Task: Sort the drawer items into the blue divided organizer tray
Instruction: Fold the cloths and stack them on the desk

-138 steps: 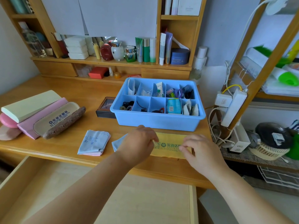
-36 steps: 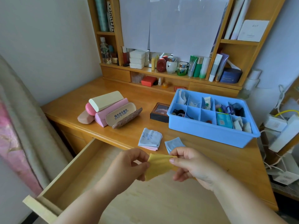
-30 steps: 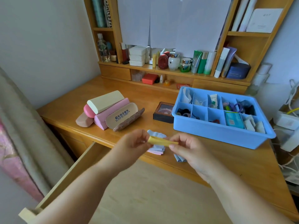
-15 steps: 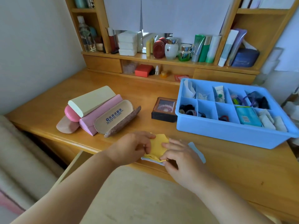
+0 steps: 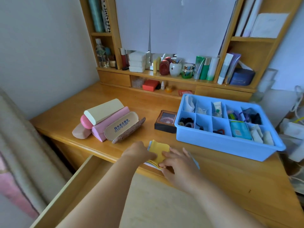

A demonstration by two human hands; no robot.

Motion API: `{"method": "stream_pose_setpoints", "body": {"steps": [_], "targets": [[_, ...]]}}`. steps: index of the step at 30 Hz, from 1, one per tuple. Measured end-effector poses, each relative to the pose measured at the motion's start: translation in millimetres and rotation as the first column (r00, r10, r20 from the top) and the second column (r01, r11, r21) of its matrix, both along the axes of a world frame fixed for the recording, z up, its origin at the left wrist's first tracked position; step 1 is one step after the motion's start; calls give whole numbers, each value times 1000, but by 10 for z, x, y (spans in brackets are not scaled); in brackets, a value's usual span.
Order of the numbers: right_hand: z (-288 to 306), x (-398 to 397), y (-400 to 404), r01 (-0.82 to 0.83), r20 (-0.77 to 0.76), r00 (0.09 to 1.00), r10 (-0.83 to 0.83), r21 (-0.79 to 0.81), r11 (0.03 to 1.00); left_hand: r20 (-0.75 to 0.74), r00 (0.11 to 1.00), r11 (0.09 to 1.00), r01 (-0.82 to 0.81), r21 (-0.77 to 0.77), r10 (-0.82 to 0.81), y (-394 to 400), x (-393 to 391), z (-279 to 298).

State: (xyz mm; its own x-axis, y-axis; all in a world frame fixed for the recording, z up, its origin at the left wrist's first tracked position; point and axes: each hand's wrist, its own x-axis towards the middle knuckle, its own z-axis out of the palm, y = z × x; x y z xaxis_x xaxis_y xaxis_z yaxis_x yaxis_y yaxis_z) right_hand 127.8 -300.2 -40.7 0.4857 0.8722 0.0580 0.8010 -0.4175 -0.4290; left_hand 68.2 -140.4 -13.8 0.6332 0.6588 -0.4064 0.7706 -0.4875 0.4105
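A: Your left hand [image 5: 139, 151] and right hand [image 5: 178, 163] press flat on the folded yellow cloth [image 5: 159, 149] between them.

B: Risk: lifting by one layer may unfold it. Tray [image 5: 227, 146] sits right of both hands.

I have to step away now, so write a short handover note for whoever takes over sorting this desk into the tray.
Left hand and right hand: both pressing the folded yellow cloth onto a stack of cloths at the desk's front edge; no firm grip visible.
Blue organizer tray: on the desk to the right, most compartments already filled; one front middle compartment looks nearly empty.
Glasses cases: piled on the left, unsorted.
Drawer: open, visible part looks empty.
Left: cloth stack, cases and the small dark box beside the tray.
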Motion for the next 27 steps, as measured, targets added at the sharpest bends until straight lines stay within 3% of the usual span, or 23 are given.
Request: {"method": "stream_pose_setpoints", "body": {"steps": [4, 6, 8, 10, 12, 14, 18, 21, 24, 27], "targets": [[59, 67, -74, -10, -39, 999, 12, 62, 998, 145, 989, 998, 1, -61, 8, -63, 27, 22], [145, 234, -222, 215, -174, 969, -178, 226, 950, 289, 942, 968, -102, -229, 168, -88, -36, 8], [207, 461, -414, 456, -316, 874, -369, 270, 848, 348, 819, 785, -186, -591, 456, -111, -150, -11], [205, 621, -526, 517, -335, 825, -455, 124, 847, 325, 682, 529, -107, -842, 655, -133, -274, -83], [178, 643, -504, 461, -284, 845, -453, -41, 886, 295, 625, 422, -62, -904, 723, -145, -365, -162], [166, 595, -426, 448, -187, 871, -454, -80, 891, 249, 587, 363, -83, -928, 771, -139, -389, -204], [151, 520, -319, 287, -10, 958, -287, 26, 958, 216, 591, 356, -131, -925, 777, -123, -372, -194], [130, 530, -250, 114, 55, 992, -109, -99, 988, 236, 616, 384, -118, -916, 752, -118, -353, -233], [174, 535, -171, 77, 135, 990, -47, -221, 972, 243, 629, 389, -103, -916, 739, -96, -353, -249], [257, 524, -176, 74, 13, 997, -73, -242, 967, 280, 623, 388, -41, -921, 730, -120, -392, -243]]}}
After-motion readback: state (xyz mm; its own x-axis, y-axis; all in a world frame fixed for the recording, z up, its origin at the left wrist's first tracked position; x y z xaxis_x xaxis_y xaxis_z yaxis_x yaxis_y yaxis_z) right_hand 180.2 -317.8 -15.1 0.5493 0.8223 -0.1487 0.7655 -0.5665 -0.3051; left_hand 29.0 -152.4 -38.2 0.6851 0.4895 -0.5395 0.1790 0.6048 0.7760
